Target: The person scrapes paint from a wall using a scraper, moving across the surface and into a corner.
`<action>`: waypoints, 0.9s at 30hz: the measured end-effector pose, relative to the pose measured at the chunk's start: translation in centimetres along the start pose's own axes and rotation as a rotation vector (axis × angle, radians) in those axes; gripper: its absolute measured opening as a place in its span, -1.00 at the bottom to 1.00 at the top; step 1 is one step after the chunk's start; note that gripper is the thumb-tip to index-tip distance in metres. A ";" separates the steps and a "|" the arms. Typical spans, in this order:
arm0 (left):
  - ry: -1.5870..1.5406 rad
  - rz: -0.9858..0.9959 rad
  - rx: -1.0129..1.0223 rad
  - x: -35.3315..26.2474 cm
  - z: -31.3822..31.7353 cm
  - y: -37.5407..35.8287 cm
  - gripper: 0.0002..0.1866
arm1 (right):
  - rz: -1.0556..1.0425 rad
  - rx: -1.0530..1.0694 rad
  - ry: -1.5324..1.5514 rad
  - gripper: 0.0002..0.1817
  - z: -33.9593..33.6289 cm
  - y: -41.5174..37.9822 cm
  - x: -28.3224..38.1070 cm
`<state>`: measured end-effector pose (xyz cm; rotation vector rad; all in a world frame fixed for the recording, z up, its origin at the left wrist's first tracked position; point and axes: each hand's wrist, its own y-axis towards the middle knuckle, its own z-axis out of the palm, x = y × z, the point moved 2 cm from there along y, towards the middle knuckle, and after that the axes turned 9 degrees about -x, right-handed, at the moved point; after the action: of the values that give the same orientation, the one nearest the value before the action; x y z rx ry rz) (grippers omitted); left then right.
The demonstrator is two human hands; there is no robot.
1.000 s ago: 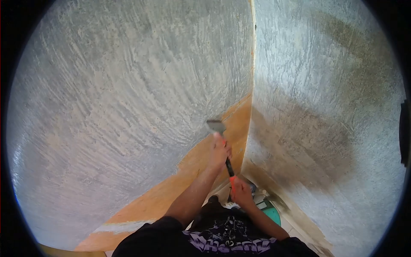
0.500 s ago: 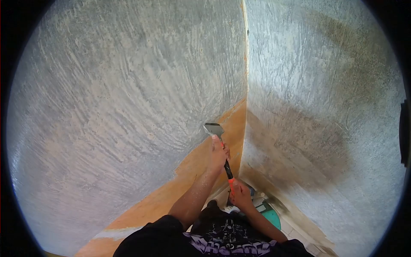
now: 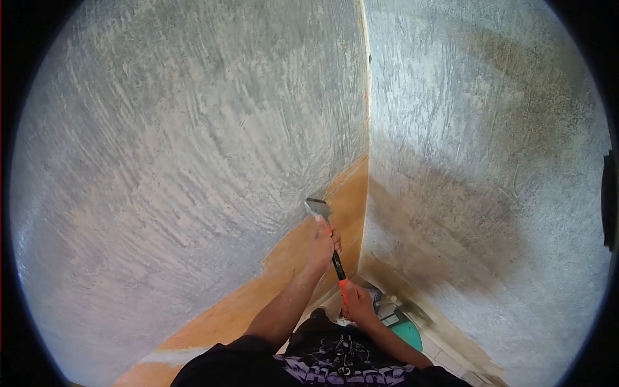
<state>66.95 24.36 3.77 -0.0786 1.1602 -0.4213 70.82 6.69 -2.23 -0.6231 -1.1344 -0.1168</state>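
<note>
A long-handled scraper (image 3: 318,206) with a wide metal blade and a black and orange handle is held in both hands. Its blade lies at the edge between the rough grey wall (image 3: 193,142) and a band of orange paint (image 3: 345,206). My left hand (image 3: 322,245) is closed around the upper handle just below the blade, thumb stretched up toward it. Lower down, my right hand (image 3: 358,303) wraps the orange end of the handle.
The wall corner (image 3: 367,129) runs vertically, with a second rough grey wall (image 3: 451,193) to the right. Below my right arm, a green round object (image 3: 407,335) and other items partly hidden stand on the tiled floor (image 3: 445,358).
The scraper and both hands have shifted slightly down and left in the view. The view itself has moved a little too. Both hands keep their grip.
</note>
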 end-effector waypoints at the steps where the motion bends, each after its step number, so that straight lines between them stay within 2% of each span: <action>1: 0.026 0.057 0.018 -0.3 0.6 0.3 -0.44 | -0.007 -0.014 0.018 -0.58 0.0 0.6 0.4; 3: 0.082 0.160 0.044 -0.8 2.1 0.8 -0.46 | 0.004 -0.018 0.034 -0.58 -0.2 0.9 0.5; 6: 0.003 0.083 0.014 -0.8 1.7 0.2 -0.46 | -0.022 -0.006 0.022 -0.58 -0.6 0.8 -0.3; 9: 0.061 0.102 -0.012 -0.2 -0.1 -0.3 -0.42 | -0.124 0.005 -0.045 -0.55 -0.3 1.5 -2.2; 11: 0.074 0.098 0.083 -0.9 1.4 1.6 -0.42 | -0.161 -0.018 -0.088 -0.56 0.0 2.0 -1.2; 12: 0.082 0.082 0.123 -1.0 2.2 2.1 -0.42 | -0.110 -0.010 -0.017 -0.56 0.1 2.0 -0.1; 14: 0.081 0.117 0.078 -2.0 3.9 1.8 -0.42 | -0.009 -0.007 0.128 -0.57 0.3 2.0 2.8; 15: 0.081 0.142 0.067 -2.5 4.7 1.7 -0.42 | 0.017 -0.023 0.085 -0.58 0.2 1.6 2.3; 17: 0.028 0.105 0.076 0.1 1.8 1.4 -0.42 | 0.050 -0.061 0.002 -0.58 -0.5 0.8 0.9; 20: 0.047 0.091 0.044 0.5 1.1 1.2 -0.45 | 0.094 0.044 0.014 -0.56 -0.4 -0.2 0.1; 21: 0.069 0.087 0.011 0.3 1.1 1.0 -0.46 | 0.036 -0.011 -0.044 -0.56 -0.5 0.5 0.3; 24: 0.047 0.136 -0.013 -0.1 2.9 1.4 -0.45 | 0.044 0.033 0.052 -0.58 -1.2 1.2 1.9; 27: 0.026 0.108 -0.010 -0.7 2.1 0.3 -0.46 | 0.025 0.026 0.023 -0.58 -0.4 0.4 0.4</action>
<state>68.70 24.54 5.17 -0.0190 1.1861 -0.3220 71.44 6.86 -2.15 -0.6114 -1.1036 -0.0881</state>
